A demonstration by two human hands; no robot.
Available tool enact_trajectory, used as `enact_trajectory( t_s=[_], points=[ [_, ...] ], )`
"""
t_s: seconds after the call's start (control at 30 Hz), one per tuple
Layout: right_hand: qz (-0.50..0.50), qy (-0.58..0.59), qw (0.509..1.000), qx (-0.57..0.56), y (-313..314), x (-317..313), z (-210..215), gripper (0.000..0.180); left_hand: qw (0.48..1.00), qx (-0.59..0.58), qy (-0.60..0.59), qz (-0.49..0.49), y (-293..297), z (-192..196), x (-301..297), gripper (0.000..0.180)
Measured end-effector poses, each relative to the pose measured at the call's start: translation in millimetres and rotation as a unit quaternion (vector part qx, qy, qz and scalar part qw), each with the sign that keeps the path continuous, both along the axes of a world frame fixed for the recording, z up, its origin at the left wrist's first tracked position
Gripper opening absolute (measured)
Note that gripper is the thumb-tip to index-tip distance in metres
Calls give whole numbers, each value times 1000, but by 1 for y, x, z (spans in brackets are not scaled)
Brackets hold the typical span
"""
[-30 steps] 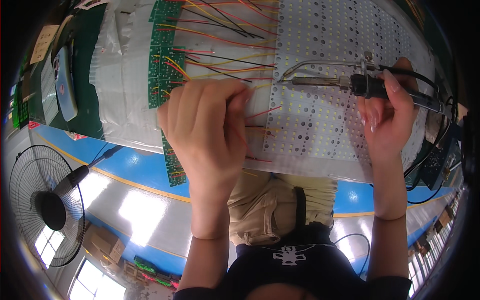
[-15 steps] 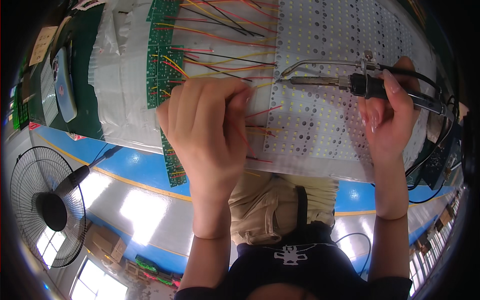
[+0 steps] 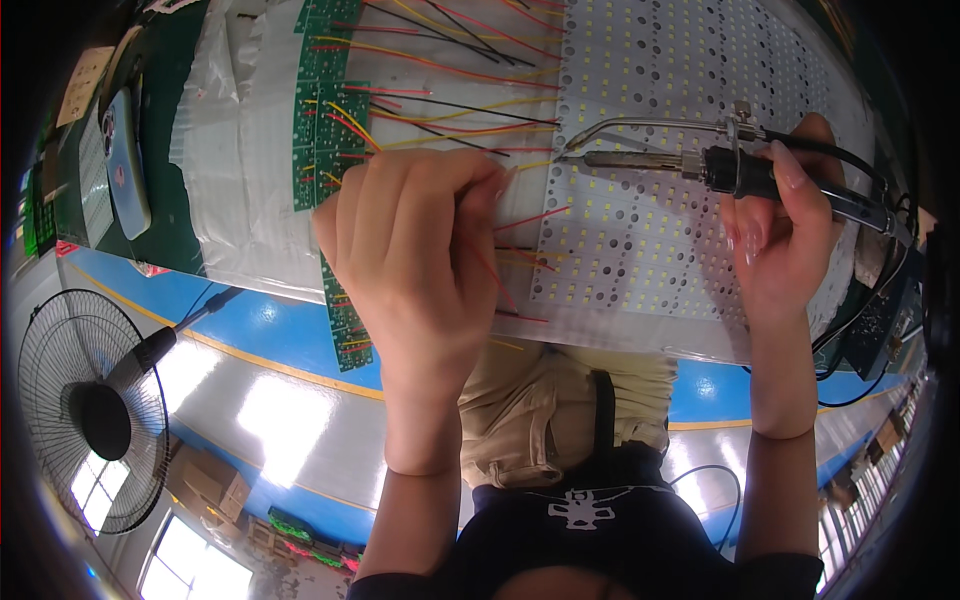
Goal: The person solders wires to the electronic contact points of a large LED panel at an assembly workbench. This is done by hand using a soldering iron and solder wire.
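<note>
One white panel (image 3: 680,230) dotted with rows of small yellow chips and round holes, filling the upper right of the frame. Green circuit boards (image 3: 330,130), several in a column, exact count not readable, lying just left of centre at the top, with a further strip running down toward the lower centre. Many thin red, yellow and black wires (image 3: 450,120) run between the green boards and the white panel; too many and too tangled to count. One soldering iron (image 3: 700,165), dark handle and metal tip, with a thin curved metal tube above it; tip sits at the left edge of the white panel, upper centre.

Two hands. Left hand (image 3: 415,245), centre of the frame, back toward the camera, fingers curled shut and pinching thin red wires at the panel's left edge; it hides the wire ends beneath it. Right hand (image 3: 785,245), right of the frame, closed around the soldering iron's handle, iron held roughly level and pointing left.

Around them: one grey sheet covering the surface (image 3: 240,180), upper left. One phone (image 3: 125,160) in a light blue case at the far left. One standing fan (image 3: 95,410), lower left, on the floor. Black cables (image 3: 850,340) hang at the right edge.
</note>
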State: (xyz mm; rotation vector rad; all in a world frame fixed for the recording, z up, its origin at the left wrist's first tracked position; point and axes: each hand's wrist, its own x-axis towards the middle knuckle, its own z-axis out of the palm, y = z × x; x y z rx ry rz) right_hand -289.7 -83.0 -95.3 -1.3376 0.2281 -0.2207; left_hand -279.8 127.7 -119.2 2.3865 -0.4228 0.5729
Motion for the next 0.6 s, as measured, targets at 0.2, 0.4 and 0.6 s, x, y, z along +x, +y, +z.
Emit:
enact_trajectory(
  t_s=[0.2,0.4,0.6],
  points=[
    [2,1,1000,4,-1,0,1,12,1000,0,1,1,-1,1,1,10],
    [10,-2,1000,1,-2,-1,0,11,1000,0,-1,5,-1,1,-1,12],
    [3,-11,1000,-6,0,-2,0,14,1000,5,-5,4,-1,0,0,12]
  ],
)
